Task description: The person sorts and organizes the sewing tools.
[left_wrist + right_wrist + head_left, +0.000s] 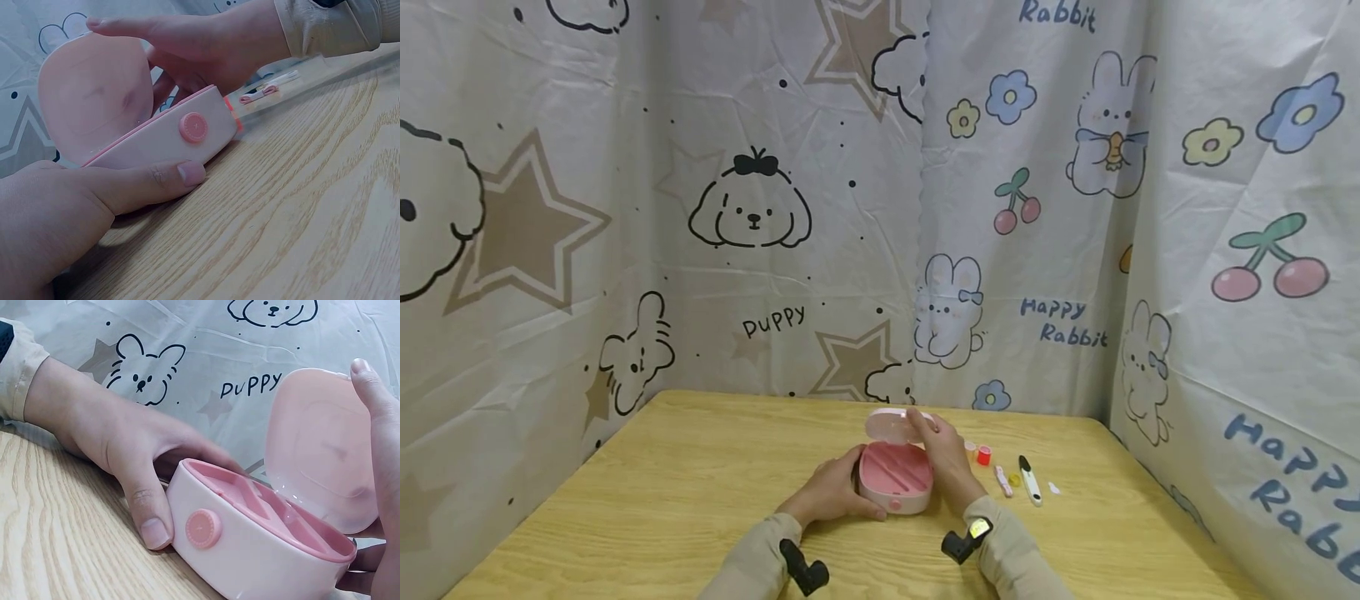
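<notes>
A small white and pink storage box (895, 479) stands on the table, its hinged translucent pink lid (94, 94) raised. Pink dividers split the inside, and a round pink button (204, 528) sits on the front. My left hand (833, 490) grips the box's left side, with the thumb along the front wall and the fingers behind. At the right, my right hand (947, 454) holds the lid, thumb at its upper edge; its other fingers are partly hidden behind the lid and box. No loose items show in the visible compartments.
Right of the box lie a red spool (984, 455), a pink and white piece (1003, 482), a small yellow item (1015, 480), a black and white tool (1031, 481) and a small white piece (1055, 488). Printed curtains (760, 333) surround the wooden table (715, 450).
</notes>
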`<control>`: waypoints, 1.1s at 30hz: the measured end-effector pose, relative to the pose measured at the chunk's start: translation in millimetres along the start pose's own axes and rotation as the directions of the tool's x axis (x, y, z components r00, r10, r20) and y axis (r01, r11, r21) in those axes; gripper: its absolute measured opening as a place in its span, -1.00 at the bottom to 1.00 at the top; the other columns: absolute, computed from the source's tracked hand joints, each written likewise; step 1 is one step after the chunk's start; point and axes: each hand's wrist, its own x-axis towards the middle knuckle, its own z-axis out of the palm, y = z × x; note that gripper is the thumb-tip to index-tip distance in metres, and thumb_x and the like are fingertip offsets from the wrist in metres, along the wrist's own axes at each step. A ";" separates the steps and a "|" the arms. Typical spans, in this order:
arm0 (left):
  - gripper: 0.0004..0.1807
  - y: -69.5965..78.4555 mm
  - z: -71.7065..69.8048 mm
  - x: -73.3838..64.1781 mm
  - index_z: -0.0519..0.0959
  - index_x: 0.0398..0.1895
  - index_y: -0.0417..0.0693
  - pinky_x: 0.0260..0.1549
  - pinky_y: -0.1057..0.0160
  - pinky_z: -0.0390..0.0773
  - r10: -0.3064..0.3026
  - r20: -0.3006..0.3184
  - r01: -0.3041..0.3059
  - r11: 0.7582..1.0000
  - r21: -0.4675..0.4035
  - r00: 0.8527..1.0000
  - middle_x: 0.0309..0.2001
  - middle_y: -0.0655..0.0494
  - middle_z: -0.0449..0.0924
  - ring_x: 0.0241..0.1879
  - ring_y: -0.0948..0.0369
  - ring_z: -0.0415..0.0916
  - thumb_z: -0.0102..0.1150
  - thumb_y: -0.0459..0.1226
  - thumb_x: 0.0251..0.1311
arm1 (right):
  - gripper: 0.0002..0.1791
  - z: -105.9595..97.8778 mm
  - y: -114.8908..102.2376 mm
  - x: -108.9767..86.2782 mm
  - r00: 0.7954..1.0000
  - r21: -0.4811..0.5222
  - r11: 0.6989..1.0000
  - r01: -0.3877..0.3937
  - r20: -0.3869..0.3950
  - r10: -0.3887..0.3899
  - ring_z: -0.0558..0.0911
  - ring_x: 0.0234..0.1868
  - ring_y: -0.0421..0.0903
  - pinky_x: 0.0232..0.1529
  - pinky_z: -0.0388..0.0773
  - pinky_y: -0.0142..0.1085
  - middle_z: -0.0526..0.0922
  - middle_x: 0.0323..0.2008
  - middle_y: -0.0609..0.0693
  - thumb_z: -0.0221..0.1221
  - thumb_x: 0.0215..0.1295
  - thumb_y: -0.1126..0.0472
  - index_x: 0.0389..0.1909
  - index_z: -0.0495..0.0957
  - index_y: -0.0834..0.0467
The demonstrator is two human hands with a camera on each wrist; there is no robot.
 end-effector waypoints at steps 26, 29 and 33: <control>0.23 -2.3 1.8 1.5 0.26 0.54 -0.13 0.34 -0.17 0.32 -0.012 0.012 0.012 0.999 -0.034 1.000 0.36 -0.01 0.48 0.34 -0.03 0.41 0.70 0.12 -0.19 | 0.15 -7.3 -12.7 12.6 0.990 0.012 0.997 -0.079 0.119 0.077 0.71 -0.12 0.22 -0.21 0.72 0.03 0.50 0.29 0.37 0.02 0.19 -0.66 0.44 0.43 0.24; 0.22 -0.6 1.4 0.7 0.27 0.54 -0.13 0.33 -0.17 0.32 -0.004 0.007 0.004 0.999 -0.035 1.000 0.35 -0.01 0.49 0.33 -0.03 0.42 0.71 0.11 -0.19 | 0.21 -7.1 -13.6 14.1 0.988 0.001 0.995 -0.098 0.123 0.097 0.71 -0.15 0.21 -0.22 0.72 0.04 0.48 0.30 0.38 -0.01 0.17 -0.69 0.47 0.38 0.25; 0.20 2.2 0.4 -0.2 0.28 0.53 -0.14 0.33 -0.19 0.32 0.002 0.005 -0.002 0.999 -0.042 1.000 0.35 -0.01 0.49 0.33 -0.04 0.42 0.71 0.08 -0.18 | 0.24 -7.1 -14.8 15.6 0.986 0.001 0.994 -0.111 0.124 0.110 0.72 -0.15 0.24 -0.22 0.72 0.05 0.46 0.31 0.40 -0.03 0.16 -0.71 0.48 0.34 0.27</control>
